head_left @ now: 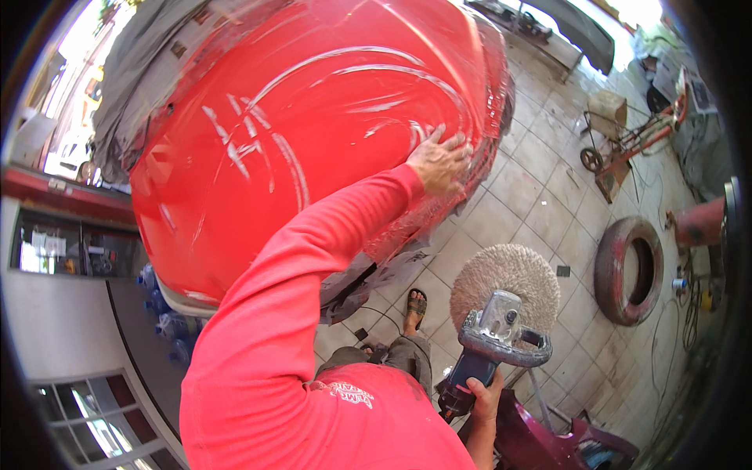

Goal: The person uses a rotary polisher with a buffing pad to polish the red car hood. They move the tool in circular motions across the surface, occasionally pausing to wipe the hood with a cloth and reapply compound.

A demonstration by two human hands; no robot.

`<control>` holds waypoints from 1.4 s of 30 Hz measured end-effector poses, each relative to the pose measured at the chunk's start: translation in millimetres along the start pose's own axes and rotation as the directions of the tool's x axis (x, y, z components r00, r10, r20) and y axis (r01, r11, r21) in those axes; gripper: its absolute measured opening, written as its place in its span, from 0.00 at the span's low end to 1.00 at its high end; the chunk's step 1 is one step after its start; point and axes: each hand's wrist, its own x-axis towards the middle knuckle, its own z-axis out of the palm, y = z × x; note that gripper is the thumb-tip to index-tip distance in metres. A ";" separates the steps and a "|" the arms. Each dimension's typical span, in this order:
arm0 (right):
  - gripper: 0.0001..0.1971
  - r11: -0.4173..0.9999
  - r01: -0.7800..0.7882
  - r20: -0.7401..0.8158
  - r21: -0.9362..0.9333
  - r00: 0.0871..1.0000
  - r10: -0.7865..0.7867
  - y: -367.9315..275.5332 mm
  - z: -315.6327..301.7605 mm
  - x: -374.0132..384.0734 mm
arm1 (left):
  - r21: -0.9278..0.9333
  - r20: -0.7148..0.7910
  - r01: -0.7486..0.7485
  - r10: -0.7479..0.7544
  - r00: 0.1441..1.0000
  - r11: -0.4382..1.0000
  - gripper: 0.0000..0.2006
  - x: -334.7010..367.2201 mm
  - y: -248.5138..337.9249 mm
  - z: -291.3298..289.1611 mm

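Note:
My left hand [440, 160] lies on a glossy red car panel [313, 133], fingers spread, close to its right edge. White streaks of what looks like polishing paste curve across the panel around and beyond the hand. Down at my right side, my right hand [486, 397] is wrapped around the body of a power polisher [470, 368]. Its round, fluffy beige pad [507, 282] faces away from the panel, apart from it. A black loop handle [533, 348] shows behind the pad.
Crumpled plastic and grey sheeting [137, 86] border the panel. On the tiled floor to the right lie a tyre [628, 270] and a wheeled red frame [646, 137]. A purple car part [540, 439] stands near my right arm. Blue-tinted bottles [176, 325] line the left wall.

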 end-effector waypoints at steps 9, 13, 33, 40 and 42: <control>0.36 0.999 -0.018 0.039 -0.038 0.999 0.019 -13.1 7.9 -15.9 | -0.154 0.000 0.488 -0.494 0.869 0.859 0.36 -251.0 -112.8 -35.7; 0.35 0.999 0.053 0.140 -0.015 0.989 -0.050 -20.4 27.2 -17.2 | -0.142 0.093 0.490 -0.481 0.872 0.860 0.38 -280.6 -59.2 -36.4; 0.41 0.900 0.067 0.811 -0.431 0.465 0.354 -15.3 250.3 -11.2 | -0.806 -0.156 0.582 -0.987 -0.041 0.103 0.24 -581.0 160.3 -73.2; 0.42 0.695 0.551 0.886 -0.461 0.241 0.397 5.0 369.6 -41.9 | -0.968 -0.195 0.171 -0.978 -0.068 0.181 0.24 -641.8 260.3 -101.5; 0.42 0.603 0.594 0.828 -0.533 0.220 0.516 11.0 379.0 -52.6 | -0.985 -0.042 0.171 -0.994 -0.097 0.025 0.20 -644.7 268.9 -103.0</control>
